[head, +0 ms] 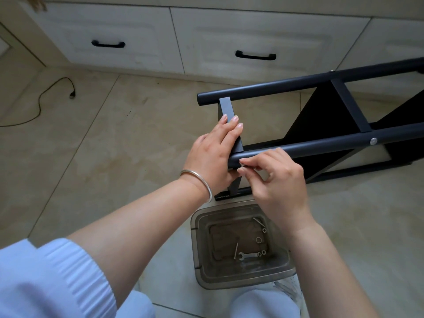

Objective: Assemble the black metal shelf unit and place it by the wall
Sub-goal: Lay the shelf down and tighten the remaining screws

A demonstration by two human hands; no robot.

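Shelf frame point(321, 143) lies on its side on the tiled floor point(114, 143), in front of the white drawers point(206, 37), so not yet by the wall.

Step in hand, as a judgement: bolting the end crossbar point(228, 111) to the near tube point(298, 149). The next joint along that tube already shows a bolt head point(373, 141).

Left hand point(213, 154) wraps the crossbar, fingers flat over its top face, thumb side hidden behind the tube; it grips and steadies the bar against the tube end.

Right hand point(275, 177) pinches a small silver fastener point(243, 166) between thumb and fingertips, right at the tube end under the crossbar. Too small to say whether it is a bolt, nut or washer, or whether it has entered a hole.

Tray point(243, 278) sits on the floor between the knees, just below the hands. Inside: spanner point(246, 255), a long bolt point(235, 250), a second bolt point(259, 221), a few nuts and washers.

Next move likely calls for: keep the left hand holding the bar so the holes line up, start the thread by fingers, then take the spanner to tighten. Risk: bar slips and the thread crosses.

Remaining hardware suggests more joints to do. After that, stand the frame up and move it to the wall.

A black cable point(46, 97) lies on the floor, well apart to the left.
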